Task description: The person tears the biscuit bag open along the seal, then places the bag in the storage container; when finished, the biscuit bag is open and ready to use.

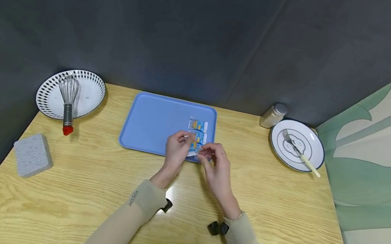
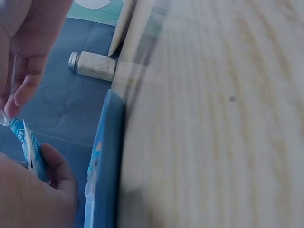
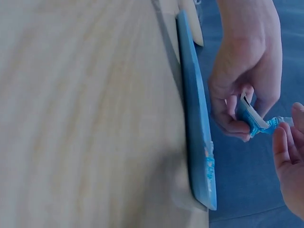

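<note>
Over the near right part of a blue tray (image 1: 155, 121), my left hand (image 1: 176, 149) holds a small blue-and-white snack packet (image 3: 247, 116) between thumb and fingers. My right hand (image 1: 217, 168) pinches the packet's clear, twisted end, which stretches between the two hands in the right wrist view. Both wrist views show the packet raised above the tray's rim. Another such packet (image 1: 198, 125) lies flat on the tray just beyond the fingers, and a further one (image 1: 201, 137) is partly covered by the hands.
At the left, a patterned plate (image 1: 91, 96) bears a whisk (image 1: 69, 103) with its handle over the rim; a grey sponge block (image 1: 33, 156) lies nearer. To the right stand a shaker jar (image 1: 271, 117) and a dark-rimmed plate (image 1: 280, 154) with a fork (image 1: 303, 158). A dark partition (image 1: 190, 37) backs the table.
</note>
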A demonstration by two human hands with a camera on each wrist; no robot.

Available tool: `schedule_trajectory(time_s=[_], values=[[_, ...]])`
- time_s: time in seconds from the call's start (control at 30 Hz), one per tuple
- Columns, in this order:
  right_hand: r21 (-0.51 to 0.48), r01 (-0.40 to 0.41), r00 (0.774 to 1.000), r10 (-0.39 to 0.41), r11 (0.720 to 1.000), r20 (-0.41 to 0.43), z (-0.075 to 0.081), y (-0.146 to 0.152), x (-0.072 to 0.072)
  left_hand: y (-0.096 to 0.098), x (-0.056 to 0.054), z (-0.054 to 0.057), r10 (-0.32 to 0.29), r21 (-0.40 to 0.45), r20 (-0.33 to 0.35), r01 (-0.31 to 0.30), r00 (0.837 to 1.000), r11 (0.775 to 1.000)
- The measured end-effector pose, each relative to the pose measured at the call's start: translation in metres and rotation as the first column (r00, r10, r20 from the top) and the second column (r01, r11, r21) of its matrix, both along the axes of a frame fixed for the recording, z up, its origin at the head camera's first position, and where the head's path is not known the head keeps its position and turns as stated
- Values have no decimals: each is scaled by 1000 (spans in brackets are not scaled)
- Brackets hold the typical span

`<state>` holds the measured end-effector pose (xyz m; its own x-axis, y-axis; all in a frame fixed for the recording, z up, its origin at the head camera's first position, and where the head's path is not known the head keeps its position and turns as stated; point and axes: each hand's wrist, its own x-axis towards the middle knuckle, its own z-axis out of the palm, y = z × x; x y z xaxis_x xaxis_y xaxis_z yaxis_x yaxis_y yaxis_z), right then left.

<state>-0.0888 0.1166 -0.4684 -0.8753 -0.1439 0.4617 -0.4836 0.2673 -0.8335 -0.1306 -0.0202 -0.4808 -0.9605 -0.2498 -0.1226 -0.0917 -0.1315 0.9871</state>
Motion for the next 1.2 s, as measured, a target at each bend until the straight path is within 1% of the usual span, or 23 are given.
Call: schedule_trajectory(time_s=[0.07, 0.17, 0.3, 0.4, 0.47, 0.53, 0.63, 0.77, 0.97, 1.07, 1.2], values=[[-27, 2, 1000, -2, 1000, 23, 2, 1, -4, 0, -2, 2, 6, 21, 5, -6, 1000, 1000], [-37, 26, 999, -25, 999, 40, 3, 4, -11, 0, -7, 7, 15, 62, 3, -15, 1000, 998], [-17, 71, 993, -69, 997, 94, 5, 8, -22, -3, -18, 12, 43, 110, -14, -41, 999, 993], [12, 83, 983, -84, 997, 162, 5, 9, -28, -5, -25, 15, 74, 162, -19, -70, 997, 984], [20, 80, 974, -82, 997, 210, 5, 9, -33, -5, -29, 17, 84, 199, -18, -79, 996, 977], [9, 71, 966, -71, 997, 248, 5, 8, -37, -5, -32, 18, 85, 239, -13, -79, 996, 968], [-39, 70, 956, -56, 997, 286, 5, 6, -43, -5, -35, 19, 74, 281, 3, -72, 997, 957], [-79, 91, 949, -63, 993, 307, 4, 4, -53, -5, -39, 21, 61, 300, 31, -67, 998, 951], [-61, 94, 929, -65, 994, 364, 6, 1, -73, -7, -48, 22, 75, 340, 57, -90, 996, 936], [-70, 93, 922, -59, 993, 383, 7, 3, -84, -8, -53, 23, 69, 333, 56, -84, 996, 939], [-64, 95, 917, -62, 993, 393, 9, 9, -103, -11, -63, 23, 37, 301, 50, -51, 998, 952]])
